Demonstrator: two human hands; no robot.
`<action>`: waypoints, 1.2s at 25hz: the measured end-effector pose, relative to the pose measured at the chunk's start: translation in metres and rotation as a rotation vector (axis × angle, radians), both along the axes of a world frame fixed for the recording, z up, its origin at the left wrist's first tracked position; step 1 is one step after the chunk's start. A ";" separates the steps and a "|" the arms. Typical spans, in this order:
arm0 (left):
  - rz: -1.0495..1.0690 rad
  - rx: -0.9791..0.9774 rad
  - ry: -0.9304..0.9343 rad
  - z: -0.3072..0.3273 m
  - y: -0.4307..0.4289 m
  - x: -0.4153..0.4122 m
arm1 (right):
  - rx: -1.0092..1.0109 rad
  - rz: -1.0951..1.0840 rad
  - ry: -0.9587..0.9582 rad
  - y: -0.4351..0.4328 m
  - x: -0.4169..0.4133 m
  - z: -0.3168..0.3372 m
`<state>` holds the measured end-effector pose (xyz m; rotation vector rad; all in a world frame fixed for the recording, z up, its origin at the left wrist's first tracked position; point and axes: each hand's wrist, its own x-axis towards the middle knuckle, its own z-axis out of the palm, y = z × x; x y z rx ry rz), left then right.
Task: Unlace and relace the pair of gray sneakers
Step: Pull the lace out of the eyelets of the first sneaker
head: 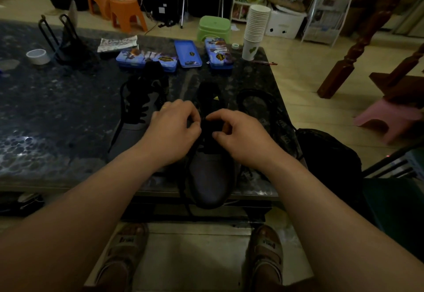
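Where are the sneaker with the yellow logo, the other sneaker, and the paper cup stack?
logo sneaker [211, 177], head view, gray toe cap.
other sneaker [129, 136], head view, gray toe.
paper cup stack [257, 25], head view, middle of the stack.

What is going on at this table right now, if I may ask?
A person seated at the dark table is working on the nearer gray sneaker, whose toe overhangs the table edge. The left hand and right hand each pinch its black lace over the tongue. The other gray sneaker lies beside it on the person's left, untouched, with lace through its eyelets.
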<state>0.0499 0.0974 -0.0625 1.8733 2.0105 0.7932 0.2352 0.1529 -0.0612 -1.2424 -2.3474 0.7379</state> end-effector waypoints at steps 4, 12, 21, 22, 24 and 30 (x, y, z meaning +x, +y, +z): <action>-0.048 -0.159 0.054 0.004 -0.007 -0.004 | 0.070 -0.071 -0.013 -0.001 -0.008 -0.002; -0.198 -0.431 -0.680 0.045 -0.031 -0.008 | -0.419 -0.082 0.099 -0.010 0.024 0.030; 0.003 -0.322 0.005 0.007 -0.011 -0.003 | -0.021 -0.225 -0.306 0.005 0.051 0.016; 0.008 -0.281 0.030 0.006 -0.009 -0.001 | 0.044 -0.205 -0.219 0.006 0.041 0.015; -0.015 -0.254 0.030 0.004 -0.006 0.002 | -0.017 -0.106 -0.072 0.004 0.024 0.011; -0.142 -0.453 -0.779 0.017 -0.008 -0.008 | 0.023 -0.060 0.000 0.003 0.010 0.007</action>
